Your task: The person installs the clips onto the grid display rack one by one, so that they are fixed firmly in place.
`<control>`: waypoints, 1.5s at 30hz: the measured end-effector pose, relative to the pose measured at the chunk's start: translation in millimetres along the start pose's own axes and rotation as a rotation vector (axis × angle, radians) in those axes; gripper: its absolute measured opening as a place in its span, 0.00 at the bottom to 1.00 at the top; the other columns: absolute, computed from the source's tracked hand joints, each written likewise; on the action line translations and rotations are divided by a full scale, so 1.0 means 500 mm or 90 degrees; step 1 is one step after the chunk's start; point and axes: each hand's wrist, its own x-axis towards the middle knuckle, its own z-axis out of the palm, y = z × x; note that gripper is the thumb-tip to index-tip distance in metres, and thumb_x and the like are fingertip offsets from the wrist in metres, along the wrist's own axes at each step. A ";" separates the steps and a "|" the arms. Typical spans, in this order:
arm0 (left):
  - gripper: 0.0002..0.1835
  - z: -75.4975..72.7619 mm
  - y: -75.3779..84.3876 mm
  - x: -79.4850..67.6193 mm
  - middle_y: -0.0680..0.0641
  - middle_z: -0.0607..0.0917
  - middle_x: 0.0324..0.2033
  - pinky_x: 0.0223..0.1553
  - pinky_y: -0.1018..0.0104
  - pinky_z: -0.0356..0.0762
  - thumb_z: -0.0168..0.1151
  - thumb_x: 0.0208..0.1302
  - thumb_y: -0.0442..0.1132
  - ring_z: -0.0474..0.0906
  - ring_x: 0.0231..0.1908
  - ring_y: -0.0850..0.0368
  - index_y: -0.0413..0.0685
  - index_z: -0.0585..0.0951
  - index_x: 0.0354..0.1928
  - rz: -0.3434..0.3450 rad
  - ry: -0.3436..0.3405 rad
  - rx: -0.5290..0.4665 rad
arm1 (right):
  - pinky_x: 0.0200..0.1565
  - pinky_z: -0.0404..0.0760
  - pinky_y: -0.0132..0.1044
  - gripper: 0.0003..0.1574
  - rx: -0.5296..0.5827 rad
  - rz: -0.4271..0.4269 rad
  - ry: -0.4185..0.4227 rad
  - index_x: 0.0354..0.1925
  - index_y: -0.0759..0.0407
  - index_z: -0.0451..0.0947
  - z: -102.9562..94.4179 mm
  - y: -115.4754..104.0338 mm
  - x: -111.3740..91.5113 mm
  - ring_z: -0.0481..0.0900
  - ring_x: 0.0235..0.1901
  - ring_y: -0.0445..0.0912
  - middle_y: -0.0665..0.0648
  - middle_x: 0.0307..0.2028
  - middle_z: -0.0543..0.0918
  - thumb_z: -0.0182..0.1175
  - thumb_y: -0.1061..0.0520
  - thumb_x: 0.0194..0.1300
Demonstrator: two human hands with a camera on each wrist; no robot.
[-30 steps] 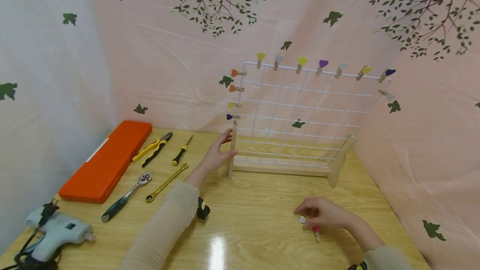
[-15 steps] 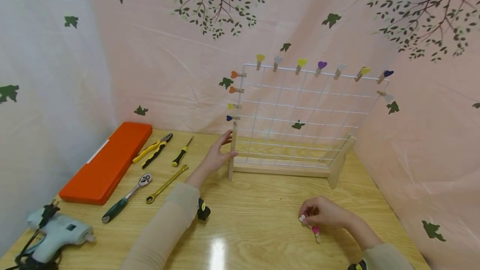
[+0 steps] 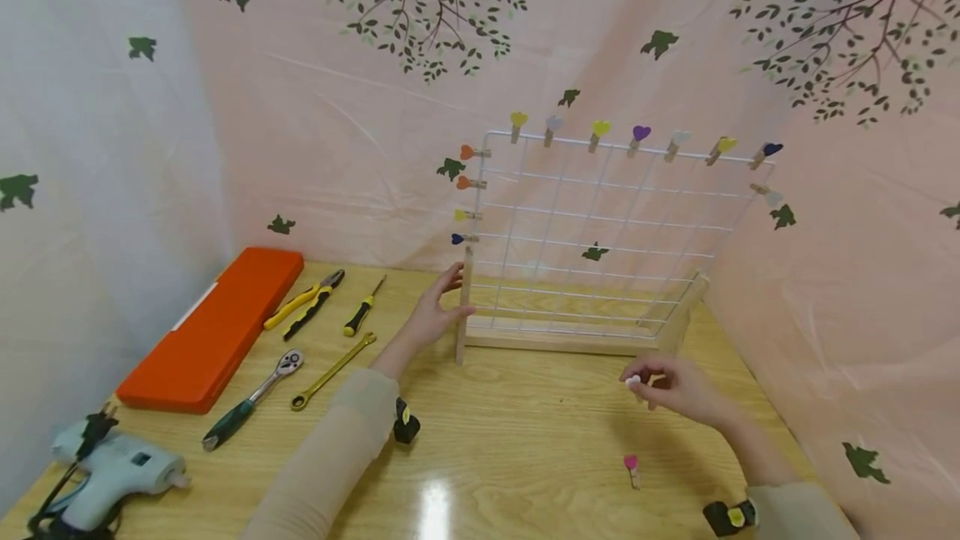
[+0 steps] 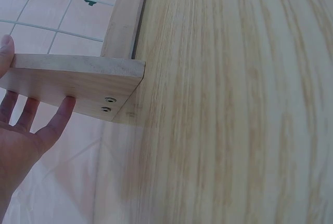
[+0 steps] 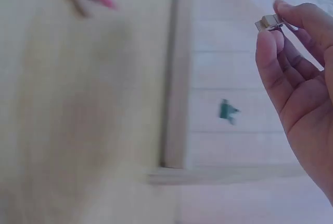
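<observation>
A white wire grid point(image 3: 577, 140) stands upright in a wooden stand, with heart-topped clothespins in several colours clipped along its top and sides. My left hand point(image 3: 431, 311) grips the stand's left side panel point(image 4: 73, 83), thumb at one side and fingertips against the outer face. Between thumb and fingers, my right hand point(image 3: 678, 390) pinches a small wooden clothespin point(image 5: 269, 23) with a white heart. It is held above the table, in front of the stand's right end. A clothespin with a pink heart point(image 3: 632, 470) lies on the table below that hand.
To the left lie an orange case point(image 3: 213, 327), pliers point(image 3: 303, 304), a screwdriver point(image 3: 364, 307), a ratchet point(image 3: 253, 400) and a gold wrench point(image 3: 332, 372). A glue gun point(image 3: 120, 461) with its cord sits at the near left. Printed cloth point(image 3: 337, 132) hangs behind.
My right hand has lifted the white-heart clothespin from beside the pink one and moved it forward and right, toward the stand. The left hand stays on the side panel.
</observation>
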 end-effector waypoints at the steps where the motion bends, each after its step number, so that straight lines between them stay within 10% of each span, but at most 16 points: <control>1: 0.41 0.002 -0.011 0.002 0.44 0.60 0.64 0.52 0.46 0.68 0.61 0.56 0.37 0.59 0.61 0.43 0.53 0.52 0.68 0.010 0.006 0.003 | 0.18 0.77 0.35 0.10 -0.005 -0.007 0.021 0.37 0.58 0.75 -0.010 -0.012 0.001 0.74 0.22 0.43 0.60 0.26 0.76 0.54 0.69 0.59; 6: 0.42 0.008 -0.038 0.011 0.43 0.62 0.63 0.51 0.45 0.68 0.62 0.55 0.39 0.60 0.60 0.43 0.57 0.51 0.68 0.024 0.018 0.012 | 0.21 0.78 0.34 0.12 -0.002 -0.046 0.097 0.37 0.63 0.72 -0.065 -0.025 -0.001 0.76 0.23 0.41 0.59 0.28 0.76 0.53 0.75 0.56; 11: 0.41 0.002 0.004 -0.001 0.39 0.61 0.62 0.52 0.47 0.68 0.61 0.55 0.33 0.58 0.61 0.40 0.48 0.52 0.68 0.006 0.009 -0.009 | 0.28 0.79 0.30 0.10 0.034 -0.084 0.202 0.38 0.74 0.70 -0.120 -0.033 -0.002 0.77 0.27 0.43 0.58 0.31 0.76 0.50 0.79 0.55; 20: 0.42 0.005 -0.064 0.021 0.45 0.61 0.63 0.53 0.44 0.66 0.63 0.54 0.41 0.59 0.61 0.45 0.59 0.52 0.68 0.010 0.017 -0.008 | 0.32 0.80 0.31 0.16 0.233 -0.065 0.606 0.40 0.83 0.71 -0.206 -0.084 0.038 0.82 0.29 0.46 0.61 0.32 0.82 0.58 0.74 0.51; 27: 0.42 0.002 -0.035 0.013 0.42 0.61 0.63 0.55 0.40 0.61 0.63 0.54 0.39 0.58 0.62 0.43 0.58 0.52 0.68 -0.010 0.005 -0.008 | 0.22 0.77 0.25 0.21 0.251 -0.014 0.860 0.35 0.73 0.79 -0.240 -0.098 0.077 0.74 0.22 0.43 0.57 0.27 0.80 0.70 0.61 0.42; 45: 0.40 -0.002 0.005 -0.002 0.40 0.60 0.63 0.54 0.44 0.65 0.60 0.57 0.35 0.56 0.62 0.39 0.50 0.51 0.68 0.000 -0.010 0.002 | 0.21 0.68 0.23 0.07 0.135 0.003 1.048 0.24 0.54 0.73 -0.238 -0.008 0.148 0.68 0.19 0.37 0.49 0.23 0.72 0.61 0.62 0.54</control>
